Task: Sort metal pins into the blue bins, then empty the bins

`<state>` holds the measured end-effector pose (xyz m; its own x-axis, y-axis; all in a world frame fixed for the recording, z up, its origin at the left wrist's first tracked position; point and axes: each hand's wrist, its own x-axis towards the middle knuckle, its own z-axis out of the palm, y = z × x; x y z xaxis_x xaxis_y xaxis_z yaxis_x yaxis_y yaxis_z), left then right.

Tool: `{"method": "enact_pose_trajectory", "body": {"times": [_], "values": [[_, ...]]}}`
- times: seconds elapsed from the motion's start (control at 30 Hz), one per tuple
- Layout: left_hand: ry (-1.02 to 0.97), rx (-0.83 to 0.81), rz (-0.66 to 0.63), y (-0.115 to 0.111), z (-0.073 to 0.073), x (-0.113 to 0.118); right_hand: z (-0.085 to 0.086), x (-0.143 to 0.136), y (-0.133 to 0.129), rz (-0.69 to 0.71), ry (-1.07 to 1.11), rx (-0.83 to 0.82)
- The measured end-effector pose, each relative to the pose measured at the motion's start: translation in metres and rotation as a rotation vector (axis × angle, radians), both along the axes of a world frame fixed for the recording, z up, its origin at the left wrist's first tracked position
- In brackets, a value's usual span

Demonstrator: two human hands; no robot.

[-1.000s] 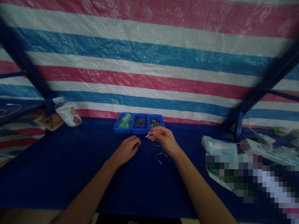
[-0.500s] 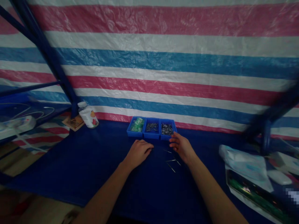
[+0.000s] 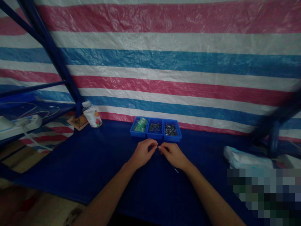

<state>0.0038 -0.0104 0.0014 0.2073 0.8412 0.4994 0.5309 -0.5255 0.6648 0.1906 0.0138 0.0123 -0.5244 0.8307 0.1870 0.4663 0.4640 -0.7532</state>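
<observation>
My left hand and my right hand meet fingertip to fingertip just in front of the blue bins. Both are closed in a pinch; a tiny dark piece seems to show between the fingertips, too small to name. From under my right hand pokes a thin metal pin, lying on the table; anything else beneath that hand is hidden. Behind the hands stand three small blue bins in a row. The left bin holds green and clear plastic pieces, the middle bin thin metal pins, the right bin small shiny metal parts.
A white-labelled bottle stands at the back left beside a brown packet. Farther left is a white power strip with cables. A plastic bag lies on the right of the blue table. Striped sheeting hangs behind.
My right hand has left the right bin's front edge and come left and nearer to meet my left hand. The left fingers have lifted into a pinch. The view has shifted slightly.
</observation>
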Motion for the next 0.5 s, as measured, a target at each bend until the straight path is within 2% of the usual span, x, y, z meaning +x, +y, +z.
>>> {"method": "enact_pose_trajectory", "body": {"times": [0.27,0.5], "values": [[-0.053,0.092,0.006,-0.0028,0.0007,0.0005,0.0028,-0.0038,-0.0022,-0.047,0.15,-0.084],[-0.147,0.089,0.022,-0.0051,0.0018,0.0029,0.003,-0.003,0.0026,-0.034,0.399,-0.289]]}}
